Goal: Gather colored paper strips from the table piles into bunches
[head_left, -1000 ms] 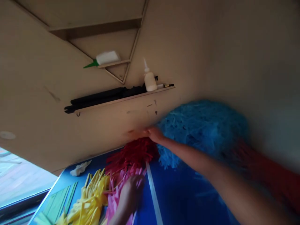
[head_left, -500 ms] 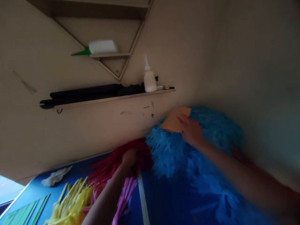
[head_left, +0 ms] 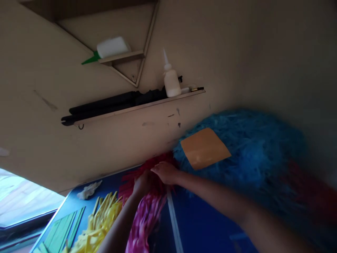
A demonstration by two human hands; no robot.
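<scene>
My left hand (head_left: 142, 183) and my right hand (head_left: 165, 172) meet on a pile of red fringed paper (head_left: 156, 162) at the back of the blue table (head_left: 200, 225), against the wall. Both hands look closed on the red strips, with the fingers partly buried in them. Below my hands hangs a bunch of pink fringed paper (head_left: 144, 219). An orange paper square (head_left: 204, 148) lies on top of a big fluffy blue paper heap (head_left: 252, 147) to the right, and neither hand touches it.
Yellow paper strips (head_left: 101, 221) and green strips (head_left: 61, 230) lie at the table's left. A crumpled white scrap (head_left: 89, 189) sits near the wall. On the wall shelf (head_left: 137, 107) stand a white glue bottle (head_left: 171, 79) and long black items (head_left: 110, 103).
My right hand has let go of the orange square on the blue heap and moved down-left to the red pile. My left hand stays at the red pile.
</scene>
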